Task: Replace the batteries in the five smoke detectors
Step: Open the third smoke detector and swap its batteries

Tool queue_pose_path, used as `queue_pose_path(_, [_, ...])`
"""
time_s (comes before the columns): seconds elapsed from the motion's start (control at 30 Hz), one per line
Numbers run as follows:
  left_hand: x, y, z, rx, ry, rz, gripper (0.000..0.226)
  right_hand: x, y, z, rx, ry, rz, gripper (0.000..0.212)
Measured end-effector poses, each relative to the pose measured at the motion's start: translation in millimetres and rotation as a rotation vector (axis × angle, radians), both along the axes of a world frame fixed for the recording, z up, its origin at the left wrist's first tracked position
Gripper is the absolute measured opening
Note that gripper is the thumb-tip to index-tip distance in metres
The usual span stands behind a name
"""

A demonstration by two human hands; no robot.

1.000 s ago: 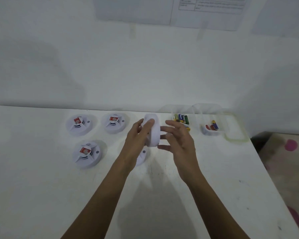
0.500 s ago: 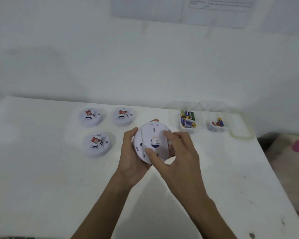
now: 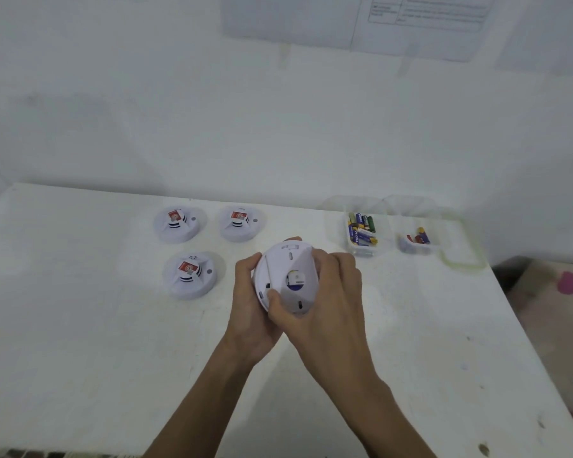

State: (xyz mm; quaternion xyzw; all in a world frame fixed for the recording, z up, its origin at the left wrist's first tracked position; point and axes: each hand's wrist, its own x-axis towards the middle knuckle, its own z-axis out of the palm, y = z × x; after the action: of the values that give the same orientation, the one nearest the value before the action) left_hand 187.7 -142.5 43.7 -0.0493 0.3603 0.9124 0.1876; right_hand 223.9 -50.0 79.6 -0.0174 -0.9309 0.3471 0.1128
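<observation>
Head camera view: a person holds a white smoke detector [image 3: 286, 279] above a white worktop [image 3: 80, 342], its flat back turned up toward the lens. The left hand [image 3: 250, 309] cups the detector's left rim, its grip curled around the edge. The right hand [image 3: 328, 302] wraps the right side, its grip pressed onto the unit with the thumb [image 3: 278, 300] lying across the lower back plate. A small blue-and-white label [image 3: 295, 280] shows at the centre of the back, beside the right hand's fingers.

Left of the held detector, three more smoke detectors rest face up on the worktop, each with a red sticker: one [image 3: 190, 275] just beside the left hand, and two farther back, the far-left unit [image 3: 176, 223] and its neighbour [image 3: 241, 223] side by side. Right of the held detector and farther back, a clear plastic tub [image 3: 363, 231] holds a heap of mixed batteries; beyond it, a second clear tub [image 3: 415, 241] holds a few more. Printed sheets [image 3: 427, 14] hang on the white wall behind.
</observation>
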Motion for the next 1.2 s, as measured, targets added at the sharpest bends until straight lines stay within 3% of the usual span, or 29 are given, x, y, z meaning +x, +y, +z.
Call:
queue_pose_path(0.2, [1.3, 0.8, 1.5, -0.039, 0.023, 0.058, 0.065, -3.1, -0.4, 1.0, -0.012, 0.002, 0.013, 0.069])
queue_pose_path(0.47, [-1.8, -3.2, -3.9, -0.046, 0.027, 0.047, 0.058, -3.5, 1.7, 1.6, 0.013, -0.009, 0.037, 0.072])
queue_pose_path(0.77, [-2.4, -6.6, -12.3, -0.142, 0.068, 0.079, 0.052, -6.7, -3.3, 10.6, -0.072, -0.163, -0.017, 0.071])
queue_pose_path(0.93, [-2.9, -4.1, -19.1, -0.211, 0.123, 0.122, 0.046, -8.9, -11.5, 10.6, -0.043, -0.075, -0.067, 0.072])
queue_pose_path(1.07, [-3.7, -7.2, -20.4, -0.119, 0.021, 0.11, 0.047, -10.0, -6.3, 18.9, -0.076, 0.014, -0.033, 0.072])
queue_pose_path(1.2, [-8.5, -13.8, -23.7, -0.032, -0.005, 0.094, 0.046, -5.5, 8.6, 20.0, -0.277, 0.099, 0.037, 0.065])
